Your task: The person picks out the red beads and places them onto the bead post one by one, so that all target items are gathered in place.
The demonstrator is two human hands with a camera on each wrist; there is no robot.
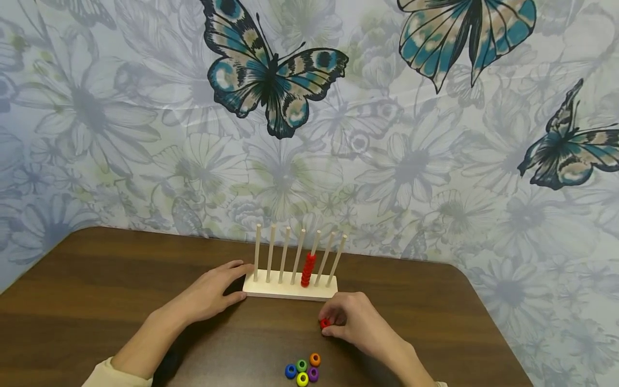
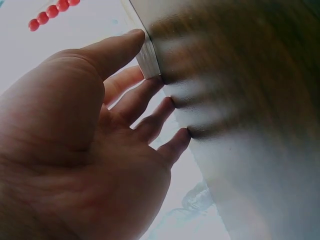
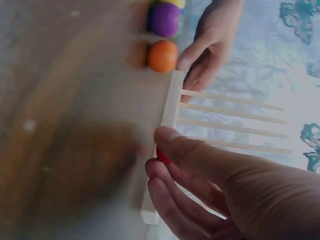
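Note:
A pale wooden peg stand (image 1: pixel 290 291) carries a row of upright pegs. Several red beads (image 1: pixel 308 270) are stacked on one peg, right of the middle. My left hand (image 1: pixel 208 294) holds the stand's left end, the thumb at the front corner and the fingers behind; the left wrist view shows the stand's end (image 2: pixel 149 60) between them. In front of the stand's right end, my right hand (image 1: pixel 355 322) pinches a red bead (image 1: pixel 324 323) between thumb and fingers, above the table. The fingers partly hide this bead in the right wrist view.
Loose beads lie near the table's front: blue (image 1: pixel 290 371), green (image 1: pixel 302 365), orange (image 1: pixel 315 359), purple (image 1: pixel 312 374) and yellow (image 1: pixel 302 379). The brown wooden table (image 1: pixel 145 258) meets a butterfly-patterned backdrop (image 1: pixel 411 204) behind the stand.

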